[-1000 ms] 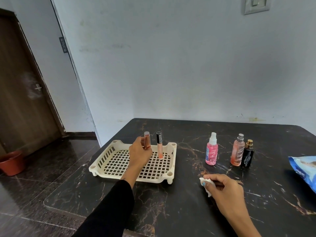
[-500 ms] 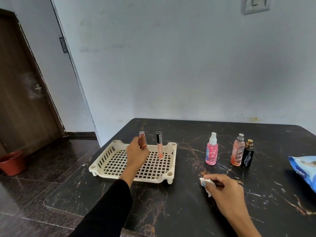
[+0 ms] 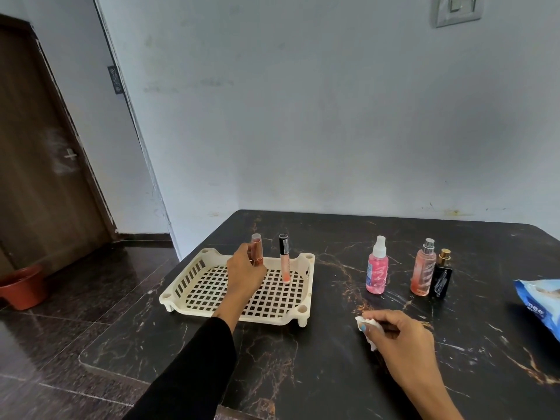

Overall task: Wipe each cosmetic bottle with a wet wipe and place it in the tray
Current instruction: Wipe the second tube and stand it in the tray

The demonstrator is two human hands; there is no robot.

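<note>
A cream plastic tray point(image 3: 209, 269) with a square-grid floor and slotted walls sits on a glossy black marble-patterned table point(image 3: 318, 374) veined in rust and white. In the tray stands a slim upright tube point(image 3: 285, 258) with a black cap and a peach body. Beside it the left hand point(image 3: 245, 275), reaching out of a black sleeve point(image 3: 194, 368), curls its fingers round a rose-gold cylindrical bottle point(image 3: 257, 248), held upright over the tray's far side; whether its base touches the grid cannot be told. The right hand point(image 3: 403, 338) rests on the tabletop nearer the camera, thumb and fingers pinching a crumpled white wet wipe point(image 3: 368, 327). Further back stand three bottles well apart from the tray: a pink spray bottle point(image 3: 376, 269) with a white nozzle, a translucent peach one point(image 3: 423, 271) with a silvery top, and, touching it, a small black square one point(image 3: 441, 277) with a gold cap. A shiny blue wipes packet point(image 3: 539, 304) lies at the right edge.
</note>
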